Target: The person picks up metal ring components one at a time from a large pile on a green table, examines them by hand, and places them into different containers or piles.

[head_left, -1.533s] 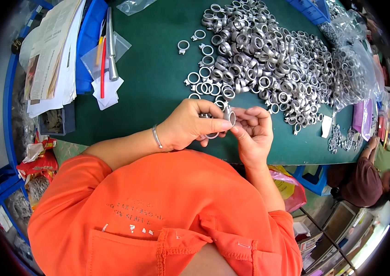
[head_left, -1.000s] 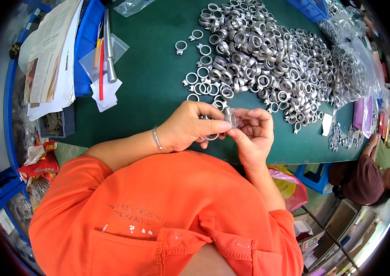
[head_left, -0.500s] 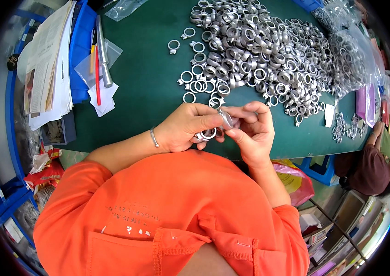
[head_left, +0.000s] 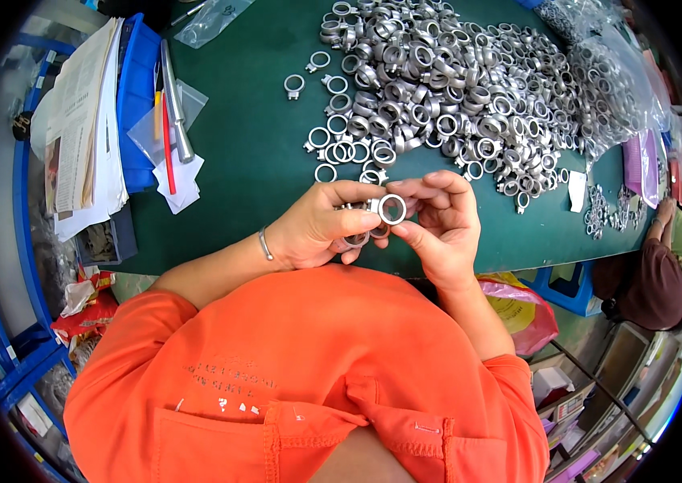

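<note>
A round metal ring with a small lug (head_left: 392, 209) is pinched between my two hands, its open face turned up toward me. My left hand (head_left: 315, 227) closes on the lug side with thumb and forefinger. More rings of the same kind (head_left: 355, 239) are tucked in the curled fingers of that hand, partly hidden. My right hand (head_left: 440, 229) grips the ring's right rim between thumb and fingers. Just beyond my hands, several loose rings (head_left: 341, 151) lie at the near left edge of a large pile of grey metal rings (head_left: 438, 88).
A clear bag of rings (head_left: 611, 92) lies at the right of the green table (head_left: 236, 121). On the left are a blue bin (head_left: 136, 105), papers (head_left: 83, 121), a red pen (head_left: 169, 149) and a metal rod (head_left: 176, 105). Another person (head_left: 651, 282) sits at the far right.
The ring between my hands has turned from nearly edge-on to face-up, its hole now showing. Both hands stay in about the same place. The view has shifted slightly.
</note>
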Motion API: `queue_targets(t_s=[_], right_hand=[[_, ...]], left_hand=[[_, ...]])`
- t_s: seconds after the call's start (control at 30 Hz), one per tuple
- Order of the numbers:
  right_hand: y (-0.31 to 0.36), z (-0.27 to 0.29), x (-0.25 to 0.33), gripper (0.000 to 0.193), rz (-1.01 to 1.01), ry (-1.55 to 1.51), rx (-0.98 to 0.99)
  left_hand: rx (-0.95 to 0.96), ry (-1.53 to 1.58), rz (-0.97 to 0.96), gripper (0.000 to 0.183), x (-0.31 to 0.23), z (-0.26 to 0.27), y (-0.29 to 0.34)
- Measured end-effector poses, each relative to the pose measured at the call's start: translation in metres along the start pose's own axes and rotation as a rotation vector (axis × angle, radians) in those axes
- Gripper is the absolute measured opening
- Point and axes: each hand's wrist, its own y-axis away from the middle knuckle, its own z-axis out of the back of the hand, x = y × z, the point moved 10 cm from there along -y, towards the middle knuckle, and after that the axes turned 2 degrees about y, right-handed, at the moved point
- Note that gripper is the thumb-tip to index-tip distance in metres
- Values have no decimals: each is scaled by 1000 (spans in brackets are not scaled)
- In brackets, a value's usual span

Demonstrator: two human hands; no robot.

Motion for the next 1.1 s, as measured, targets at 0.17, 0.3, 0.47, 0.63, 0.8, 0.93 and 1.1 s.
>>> queue_targets(t_s=[0.17, 0.3, 0.47, 0.63, 0.8, 0.93, 1.1], right_hand=[[0, -1, 1, 51, 9, 7, 4], [-1, -3, -1, 49, -13, -21, 19], [-6, 5, -12, 30, -203, -30, -53], [-23, -1, 13, 11, -251, 513, 195], [-56, 35, 159, 17, 605, 1143, -130], [-63, 108, 280, 13, 1082, 1497, -757], [-90, 200, 323, 12, 779, 1678, -959]], left_hand=[[8, -4, 44, 33, -1, -4, 1], [-11, 46, 88, 31, 5, 0, 1], [-9, -29, 70, 26, 8, 1, -2], [23, -151, 174, 23, 17, -2, 1], [10, -104, 92, 23, 7, -2, 1], [-33, -69, 90, 18, 7, 1, 3], [20, 18, -7, 15, 1, 1, 5]])
